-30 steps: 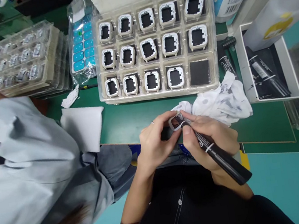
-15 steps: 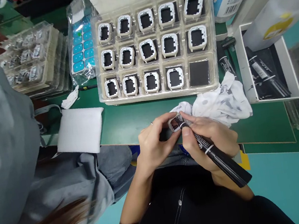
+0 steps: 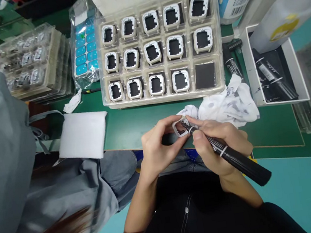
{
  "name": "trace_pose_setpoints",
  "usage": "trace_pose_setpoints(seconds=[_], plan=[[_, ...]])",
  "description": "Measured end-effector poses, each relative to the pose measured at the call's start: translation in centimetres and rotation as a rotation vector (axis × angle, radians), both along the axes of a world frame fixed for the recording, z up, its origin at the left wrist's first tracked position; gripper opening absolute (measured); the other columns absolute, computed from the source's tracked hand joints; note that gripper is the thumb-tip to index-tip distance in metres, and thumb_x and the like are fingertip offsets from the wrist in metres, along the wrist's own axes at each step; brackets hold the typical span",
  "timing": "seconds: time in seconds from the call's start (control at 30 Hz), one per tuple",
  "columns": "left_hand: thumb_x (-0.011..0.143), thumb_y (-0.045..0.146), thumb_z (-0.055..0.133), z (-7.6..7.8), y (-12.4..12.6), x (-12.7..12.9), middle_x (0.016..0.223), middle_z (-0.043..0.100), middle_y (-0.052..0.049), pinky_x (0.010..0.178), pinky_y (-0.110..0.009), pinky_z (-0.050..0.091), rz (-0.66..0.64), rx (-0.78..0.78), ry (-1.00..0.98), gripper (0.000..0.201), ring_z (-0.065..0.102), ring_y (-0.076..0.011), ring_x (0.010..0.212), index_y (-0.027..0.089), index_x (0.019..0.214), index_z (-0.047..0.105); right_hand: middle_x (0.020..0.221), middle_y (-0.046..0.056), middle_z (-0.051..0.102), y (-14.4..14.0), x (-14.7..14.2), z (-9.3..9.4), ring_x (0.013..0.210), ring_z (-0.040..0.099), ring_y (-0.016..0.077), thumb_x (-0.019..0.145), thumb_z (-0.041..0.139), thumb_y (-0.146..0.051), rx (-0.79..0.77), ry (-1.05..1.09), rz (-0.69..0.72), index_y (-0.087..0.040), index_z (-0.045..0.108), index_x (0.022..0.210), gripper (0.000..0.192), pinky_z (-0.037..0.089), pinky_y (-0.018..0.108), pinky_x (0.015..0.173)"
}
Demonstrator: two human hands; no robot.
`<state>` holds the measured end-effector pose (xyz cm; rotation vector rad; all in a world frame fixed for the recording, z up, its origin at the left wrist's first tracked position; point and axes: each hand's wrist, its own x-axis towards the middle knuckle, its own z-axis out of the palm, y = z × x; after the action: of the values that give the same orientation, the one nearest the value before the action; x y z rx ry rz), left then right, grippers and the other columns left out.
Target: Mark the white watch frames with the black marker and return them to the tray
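Between the thumb and fingers of my left hand point(image 3: 159, 145) is a small white watch case frame point(image 3: 178, 128), held above the front edge of the bench. My right hand point(image 3: 219, 140) grips a black marker pen point(image 3: 237, 161), its tip inside the frame's opening. Fingers hide part of the frame, and the exact spot the tip touches cannot be made out. Behind my hands a clear plastic tray point(image 3: 153, 100) holds rows of similar white frames point(image 3: 180, 81) on dark pads. One compartment at its front right shows only a black pad point(image 3: 205, 76).
A crumpled, stained white cloth point(image 3: 229, 106) lies beside my right hand. To the right, a white box point(image 3: 286, 101) holds another marker and a bottle point(image 3: 281, 21). At left are a white foam pouch point(image 3: 83, 136), stacked trays point(image 3: 48, 77) and a co-worker's sleeve point(image 3: 1, 153).
The marker's rear end has swung right and slightly up with my right hand. The frame has shifted slightly left and shows more of its opening. The co-worker's hand has curled and moved left.
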<state>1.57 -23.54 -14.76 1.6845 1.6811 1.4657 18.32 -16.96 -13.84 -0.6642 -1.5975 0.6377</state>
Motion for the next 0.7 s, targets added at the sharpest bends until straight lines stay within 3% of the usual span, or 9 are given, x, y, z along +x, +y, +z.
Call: trace_pose_setpoints(seconds=[0.13,0.27,0.4,0.53,0.7], plan=[[0.097,0.03,0.108,0.1,0.1,-0.1,0.117,0.094,-0.002,0.095,-0.025,0.078,-0.011,-0.022,-0.044,0.051,0.093,-0.0182,0.095,0.027,0.142,0.084,0.091,-0.003,0.087,-0.1,0.0,-0.2,0.096,0.097,0.028,0.107,0.082,-0.012,0.017,0.039,0.011,-0.028,0.075,0.111,0.018,0.085,0.035,0.094],[0.096,0.035,0.109,0.1,0.3,-0.3,0.116,0.094,-0.003,0.095,-0.026,0.078,-0.042,-0.035,-0.089,0.053,0.093,-0.0199,0.096,0.026,0.142,0.084,0.08,-0.008,0.078,0.0,0.1,0.0,0.07,0.086,0.0198,0.108,0.076,-0.009,0.066,0.043,0.041,-0.029,0.076,0.117,0.022,0.086,0.041,0.103],[0.1,0.032,0.106,0.0,0.4,-0.5,0.12,0.093,-0.003,0.099,-0.026,0.078,-0.069,-0.038,-0.11,0.049,0.093,-0.0198,0.101,0.026,0.142,0.083,0.082,-0.007,0.08,0.2,0.2,0.4,0.062,0.08,0.0175,0.099,0.077,-0.002,0.106,0.03,0.077,-0.026,0.077,0.111,0.027,0.086,0.046,0.104],[0.101,0.034,0.103,-0.3,0.3,-0.7,0.127,0.092,-0.007,0.1,-0.03,0.08,-0.058,-0.093,-0.097,0.048,0.093,-0.0224,0.105,0.027,0.143,0.082,0.084,-0.004,0.085,0.3,0.1,0.3,0.07,0.089,0.0224,0.093,0.079,0.001,0.125,0.056,0.079,-0.023,0.078,0.109,0.029,0.087,0.045,0.098],[0.102,0.033,0.101,-0.3,0.4,-1.1,0.136,0.092,-0.01,0.107,-0.034,0.08,-0.081,-0.135,-0.109,0.047,0.094,-0.0268,0.118,0.027,0.144,0.08,0.089,-0.003,0.089,0.1,0.1,0.4,0.097,0.097,0.0305,0.095,0.079,0.0,0.077,0.053,0.058,-0.025,0.078,0.11,0.03,0.086,0.041,0.093]])
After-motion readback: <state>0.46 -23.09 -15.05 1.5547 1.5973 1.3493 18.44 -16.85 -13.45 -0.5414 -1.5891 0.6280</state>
